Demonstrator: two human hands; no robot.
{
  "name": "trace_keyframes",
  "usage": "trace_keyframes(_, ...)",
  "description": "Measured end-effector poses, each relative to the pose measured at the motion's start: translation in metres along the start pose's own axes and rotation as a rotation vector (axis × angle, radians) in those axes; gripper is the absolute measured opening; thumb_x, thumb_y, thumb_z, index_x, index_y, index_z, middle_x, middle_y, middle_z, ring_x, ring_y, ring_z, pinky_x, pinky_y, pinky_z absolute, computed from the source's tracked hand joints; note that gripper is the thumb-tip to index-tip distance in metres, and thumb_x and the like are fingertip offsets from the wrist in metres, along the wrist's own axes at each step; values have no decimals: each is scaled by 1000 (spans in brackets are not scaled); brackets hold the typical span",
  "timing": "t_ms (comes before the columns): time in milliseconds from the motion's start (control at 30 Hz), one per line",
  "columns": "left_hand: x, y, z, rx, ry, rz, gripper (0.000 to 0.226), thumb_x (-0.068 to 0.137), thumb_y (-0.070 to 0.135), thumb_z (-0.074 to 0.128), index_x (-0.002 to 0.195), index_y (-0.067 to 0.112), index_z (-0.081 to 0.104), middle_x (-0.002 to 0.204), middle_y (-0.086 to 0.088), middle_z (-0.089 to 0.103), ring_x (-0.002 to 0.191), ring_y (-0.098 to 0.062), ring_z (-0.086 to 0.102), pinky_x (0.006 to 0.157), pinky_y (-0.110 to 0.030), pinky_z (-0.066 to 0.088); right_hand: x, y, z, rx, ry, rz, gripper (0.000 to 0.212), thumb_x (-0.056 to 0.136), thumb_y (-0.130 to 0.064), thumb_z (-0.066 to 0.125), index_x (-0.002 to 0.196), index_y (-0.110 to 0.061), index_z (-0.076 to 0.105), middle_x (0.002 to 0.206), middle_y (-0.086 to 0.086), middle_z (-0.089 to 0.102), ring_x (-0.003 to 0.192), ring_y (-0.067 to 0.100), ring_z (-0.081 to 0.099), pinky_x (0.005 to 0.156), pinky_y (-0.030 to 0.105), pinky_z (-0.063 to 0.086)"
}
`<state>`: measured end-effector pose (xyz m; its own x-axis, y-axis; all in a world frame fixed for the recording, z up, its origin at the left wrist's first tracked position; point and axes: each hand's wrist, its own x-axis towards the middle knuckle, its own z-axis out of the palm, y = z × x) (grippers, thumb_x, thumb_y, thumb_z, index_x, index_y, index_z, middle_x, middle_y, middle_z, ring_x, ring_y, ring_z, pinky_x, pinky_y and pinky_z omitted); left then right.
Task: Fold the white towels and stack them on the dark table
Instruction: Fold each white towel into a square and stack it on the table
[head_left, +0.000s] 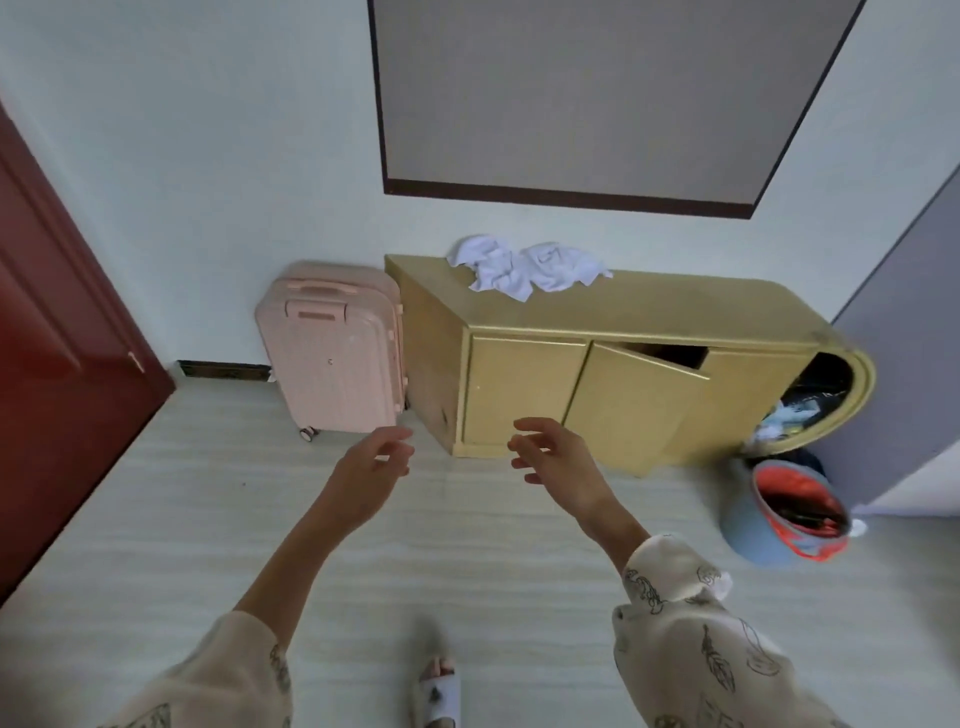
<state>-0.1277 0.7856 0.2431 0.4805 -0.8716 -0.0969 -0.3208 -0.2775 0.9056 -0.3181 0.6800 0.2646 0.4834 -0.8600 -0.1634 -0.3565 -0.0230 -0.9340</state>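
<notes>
Towels (524, 267) lie crumpled, white, atop the yellow cabinet (649, 312).

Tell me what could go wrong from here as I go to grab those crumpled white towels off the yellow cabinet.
The white towels lie tangled in one heap at the back of the yellow cabinet; pulling one may drag the others off onto the floor. The cabinet door hangs ajar and could catch a leg as you step in. Both the left hand and right hand are empty, and no dark table is in view, so the towels may need carrying.
</notes>
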Motion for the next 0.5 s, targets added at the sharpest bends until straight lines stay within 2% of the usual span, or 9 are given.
trace_keyframes(100, 84, 5, 15, -15, -18, 26, 25, 96, 19, 45, 120, 14, 53, 108, -5, 62, 87, -11, 63, 85, -35, 50, 73, 4, -17, 17, 45, 5, 25, 94, -19, 53, 118, -15, 56, 98, 0, 63, 89, 19, 64, 80, 35, 52)
trace_keyframes(233, 192, 8, 29, -24, -55, -14, 25, 97, 15, 44, 120, 9, 53, 103, -5, 61, 81, -11, 62, 71, -24, 48, 172, 7, -41, 23, 85, 69, 26, 94, -20, 52, 119, -14, 55, 105, 4, 64, 86, 15, 64, 76, 30, 52)
trace_keyframes(333, 272, 16, 39, -12, -75, -17, 25, 96, 12, 44, 118, 6, 54, 101, -7, 62, 84, -19, 62, 75, -31, 48, 243, 2, -64, 34, 135, 95, 25, 93, -20, 53, 118, -15, 56, 104, 5, 65, 86, 16, 64, 77, 31, 52)
trace_keyframes(400, 322, 24, 49, 12, -111, -19, 25, 96, 12, 45, 119, 6, 54, 102, -7, 62, 93, -23, 62, 79, -36, 48, 286, -1, -79, 40, 166, 106, 22, 93, -19, 53, 115, -16, 56, 103, 4, 65, 86, 17, 64, 77, 31, 52)
trace_keyframes(500, 389, 28, 73, 40, -191, -39, 26, 96, 14, 46, 120, 9, 54, 108, -8, 62, 99, -23, 61, 82, -29, 47, 352, 4, -97, 38, 196, 138, 23, 93, -18, 53, 115, -15, 57, 102, 6, 65, 89, 20, 64, 78, 34, 52)
